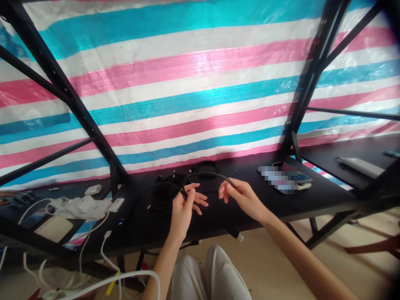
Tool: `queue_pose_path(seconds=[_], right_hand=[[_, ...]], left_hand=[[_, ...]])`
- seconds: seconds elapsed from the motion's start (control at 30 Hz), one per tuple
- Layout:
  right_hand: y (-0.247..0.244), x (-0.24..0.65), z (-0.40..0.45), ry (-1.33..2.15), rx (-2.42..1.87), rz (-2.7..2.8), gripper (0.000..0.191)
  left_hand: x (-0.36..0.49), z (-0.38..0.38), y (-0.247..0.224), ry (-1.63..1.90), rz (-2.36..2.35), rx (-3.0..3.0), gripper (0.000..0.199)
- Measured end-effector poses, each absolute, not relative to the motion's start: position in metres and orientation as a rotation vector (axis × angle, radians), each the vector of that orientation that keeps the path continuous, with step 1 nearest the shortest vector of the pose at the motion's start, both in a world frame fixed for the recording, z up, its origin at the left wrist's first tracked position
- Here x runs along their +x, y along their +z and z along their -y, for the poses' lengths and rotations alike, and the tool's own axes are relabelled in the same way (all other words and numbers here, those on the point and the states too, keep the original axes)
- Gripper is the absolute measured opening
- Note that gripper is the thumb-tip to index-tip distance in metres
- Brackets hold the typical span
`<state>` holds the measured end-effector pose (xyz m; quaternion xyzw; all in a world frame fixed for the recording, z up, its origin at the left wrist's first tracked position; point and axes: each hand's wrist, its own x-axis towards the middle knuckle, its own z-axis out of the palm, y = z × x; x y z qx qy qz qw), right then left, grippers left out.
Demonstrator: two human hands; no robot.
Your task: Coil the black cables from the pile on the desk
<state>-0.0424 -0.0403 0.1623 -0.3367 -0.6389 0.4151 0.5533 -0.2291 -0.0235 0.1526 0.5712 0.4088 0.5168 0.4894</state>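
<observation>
A black cable [208, 173] arcs between my two hands above the black tabletop. My left hand [183, 210] holds one part of it between thumb and palm, with the other fingers loosely spread. My right hand [245, 196] pinches the cable at the right end of the arc, fingers curled in. Behind and left of my left hand lies a heap of coiled black cables [165, 189], partly hidden by that hand. Farther back rests another black cable coil [206, 166]. At the table's front edge, a dark piece with a pale end [234, 234] hangs down.
White chargers in a power strip [90, 207] sit on the left, with white cables [137, 273] hanging in front. Phones [301, 178] lie on the right. Black metal posts [300, 106] flank the table [259, 212], with striped sheeting [200, 100] behind. A silver flat device [361, 166] is farther right.
</observation>
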Motion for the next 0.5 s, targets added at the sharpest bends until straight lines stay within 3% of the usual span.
queue_pose_path(seconds=[0.23, 0.4, 0.5], right_hand=[[0.202, -0.054, 0.043, 1.185, -0.763, 1.446, 0.021], [0.199, -0.018, 0.018, 0.968, -0.911, 1.156, 0.033], [0.175, 0.029, 0.006, 0.844, -0.924, 0.865, 0.037]], left_hand=[[-0.233, 0.018, 0.133, 1.109, -1.233, 1.740, 0.042], [-0.256, 0.025, 0.143, 1.030, -1.401, 1.565, 0.043], [-0.287, 0.028, 0.156, 1.281, -1.456, 1.413, 0.043]])
